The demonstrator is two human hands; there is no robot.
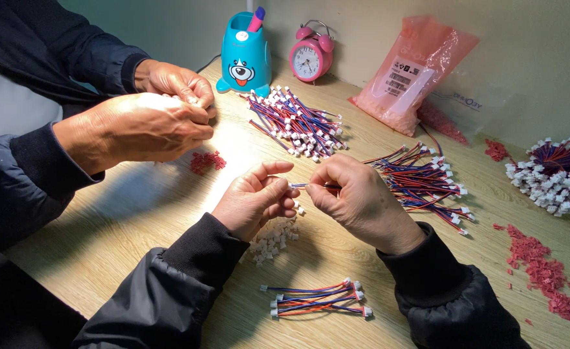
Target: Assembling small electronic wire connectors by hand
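Left hand (pixel 254 200) and right hand (pixel 356 194) each pinched one thin red-and-blue wire lead (pixel 307 185) (ends hidden) above small white plastic connectors (pixel 273 238) on the wood-grain counter (pixel 142 213).

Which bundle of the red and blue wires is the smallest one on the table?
The small wire bundle lying nearest the camera, below the person's two hands. It has only a few wires, while the other piles farther back are thick heaps.

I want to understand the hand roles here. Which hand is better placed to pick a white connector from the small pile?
The left hand, probably. The white connector pile lies directly under and beside it, while the right hand sits farther away and pinches the wire that both hands hold.
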